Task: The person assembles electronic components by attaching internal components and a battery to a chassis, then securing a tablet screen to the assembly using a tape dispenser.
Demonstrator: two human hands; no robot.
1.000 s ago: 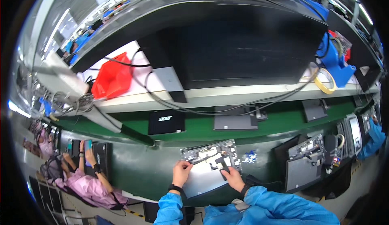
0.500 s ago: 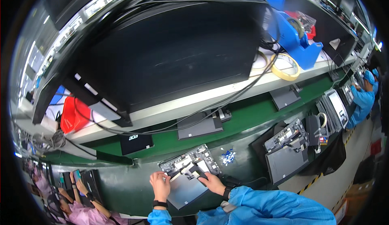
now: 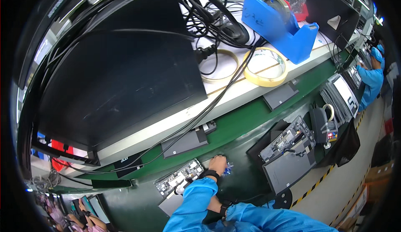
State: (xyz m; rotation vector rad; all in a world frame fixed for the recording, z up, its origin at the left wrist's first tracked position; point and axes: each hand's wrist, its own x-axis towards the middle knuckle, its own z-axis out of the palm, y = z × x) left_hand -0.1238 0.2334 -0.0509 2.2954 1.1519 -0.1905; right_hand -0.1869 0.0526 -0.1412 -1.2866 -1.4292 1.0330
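Observation:
My left hand [image 3: 217,165] reaches across my body to a small pile of blue and white bits [image 3: 228,169] on the green bench mat. Its fingers are curled down at the pile's edge, and whatever is between them is too small to make out. My right hand [image 3: 214,205] lies under the left forearm, beside the opened laptop [image 3: 169,183]; its fingers are hidden by the blue sleeve. The laptop's circuit board is exposed along the far side, and its grey panel [image 3: 168,206] lies nearer to me, partly covered by my left arm.
Another opened laptop [image 3: 288,165] lies to the right, beside a dark device with a lit display [image 3: 326,125]. A shelf above holds a large black screen [image 3: 121,81], a blue tape dispenser [image 3: 298,44], tape rolls [image 3: 267,79] and loose cables. Co-workers [image 3: 369,81] sit at both sides.
My left hand has moved from the laptop's left edge rightward to the pile of bits. My right hand is now beneath the left forearm. The whole view has turned toward the right.

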